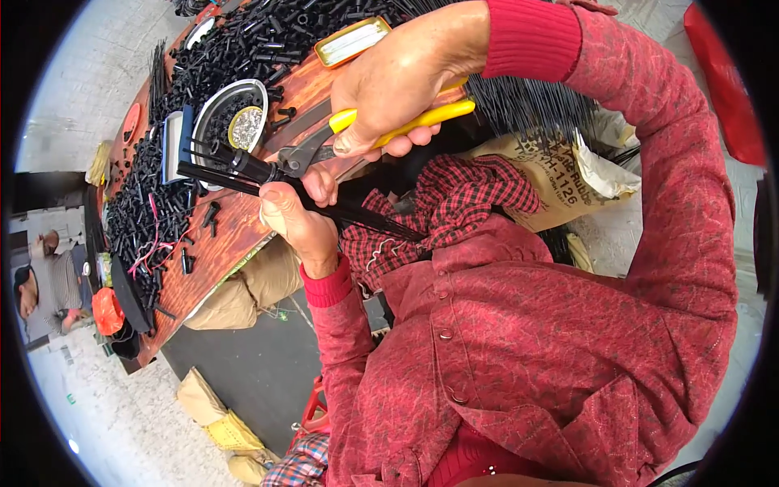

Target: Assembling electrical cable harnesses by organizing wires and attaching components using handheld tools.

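My right hand (399, 77) is wrapped round the yellow handles of a pair of pliers (426, 118). Their dark jaws meet a short black tubular part (256, 168) just above my left hand. My left hand (296, 226) is closed on a bundle of thin black rods (377, 221), which stick out past the fingers on both sides. Whether the jaws grip the tube or a rod is hard to make out. A white oval tray (264, 97), holding black parts and a round yellow tin of small shiny pieces (246, 128), stands beyond the left hand.
Heaps of small black tubular parts (235, 53) cover much of the reddish wooden table (215, 252). A yellow-rimmed box (353, 42) sits near the right hand. Black rods (531, 105) lie by a printed sack (552, 183) at right. Another person (53, 284) is at far left.
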{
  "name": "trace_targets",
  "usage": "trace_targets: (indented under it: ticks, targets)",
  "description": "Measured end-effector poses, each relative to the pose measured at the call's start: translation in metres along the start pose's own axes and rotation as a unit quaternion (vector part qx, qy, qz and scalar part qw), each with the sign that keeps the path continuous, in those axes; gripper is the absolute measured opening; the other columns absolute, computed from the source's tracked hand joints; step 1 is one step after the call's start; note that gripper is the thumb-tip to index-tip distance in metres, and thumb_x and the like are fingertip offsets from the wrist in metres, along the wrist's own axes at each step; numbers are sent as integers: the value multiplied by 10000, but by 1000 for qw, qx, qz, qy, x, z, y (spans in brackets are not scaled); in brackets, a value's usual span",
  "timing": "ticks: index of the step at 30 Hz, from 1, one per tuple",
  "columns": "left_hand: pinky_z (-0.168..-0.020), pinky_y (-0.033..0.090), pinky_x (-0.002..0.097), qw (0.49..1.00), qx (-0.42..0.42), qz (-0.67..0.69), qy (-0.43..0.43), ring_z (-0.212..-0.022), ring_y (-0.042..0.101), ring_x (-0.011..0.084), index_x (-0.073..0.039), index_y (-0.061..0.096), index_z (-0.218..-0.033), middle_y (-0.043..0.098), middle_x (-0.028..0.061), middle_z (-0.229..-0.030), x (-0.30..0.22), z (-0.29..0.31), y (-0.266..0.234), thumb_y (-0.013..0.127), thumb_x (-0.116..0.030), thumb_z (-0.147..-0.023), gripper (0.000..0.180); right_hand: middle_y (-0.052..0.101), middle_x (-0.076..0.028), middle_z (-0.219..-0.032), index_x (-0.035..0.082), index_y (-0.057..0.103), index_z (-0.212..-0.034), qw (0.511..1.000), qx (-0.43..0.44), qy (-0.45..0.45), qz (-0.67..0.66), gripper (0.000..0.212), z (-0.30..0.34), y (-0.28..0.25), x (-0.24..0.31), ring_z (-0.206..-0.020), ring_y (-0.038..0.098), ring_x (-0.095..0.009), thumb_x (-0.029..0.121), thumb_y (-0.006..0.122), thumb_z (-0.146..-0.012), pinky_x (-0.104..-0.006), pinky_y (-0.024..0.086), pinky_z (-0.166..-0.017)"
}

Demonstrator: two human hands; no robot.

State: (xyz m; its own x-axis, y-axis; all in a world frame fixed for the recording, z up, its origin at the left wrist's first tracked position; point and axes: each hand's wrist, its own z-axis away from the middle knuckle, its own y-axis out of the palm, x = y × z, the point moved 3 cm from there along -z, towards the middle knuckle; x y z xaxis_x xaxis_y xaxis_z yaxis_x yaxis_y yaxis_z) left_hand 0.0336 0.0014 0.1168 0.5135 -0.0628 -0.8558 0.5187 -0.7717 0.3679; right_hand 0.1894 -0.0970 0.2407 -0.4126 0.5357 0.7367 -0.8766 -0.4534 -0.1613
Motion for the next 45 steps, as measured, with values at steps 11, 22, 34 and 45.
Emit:
trace_targets:
  ticks: [11,22,34,45]
  targets:
    - [-453,345,251,998,-51,-35,-28,-516,446,140,55,522,-1018,509,81,-640,-2,3,-6,416,-601,-987,665,578,-17,-707,17,580,-878,1000,-8,-19,2,225,-13,1,-1,-559,516,-121,203,493,-969,-282,445,-513]
    - [-435,301,231,991,-27,74,-106,-479,415,129,31,475,-1248,605,126,-730,14,-7,-29,331,-669,-969,768,567,-25,-683,49,562,-814,996,-81,-25,18,375,-35,15,-16,-538,547,-95,381,517,-982,-254,470,-520]
    - [-441,321,241,992,-31,88,-89,-497,418,124,20,467,-1273,578,108,-731,13,-7,-27,326,-635,-989,728,585,-29,-684,35,587,-862,994,-98,-55,-6,383,-33,18,-23,-551,570,-106,388,512,-990,-263,480,-531]
    - [-471,302,237,993,-99,33,-57,-550,340,80,-49,529,-1129,354,-24,-658,24,0,-43,498,-547,-972,523,665,-138,-771,43,612,-874,790,-463,-44,400,359,-101,-22,-133,-726,675,-289,399,658,-881,-426,522,-628]
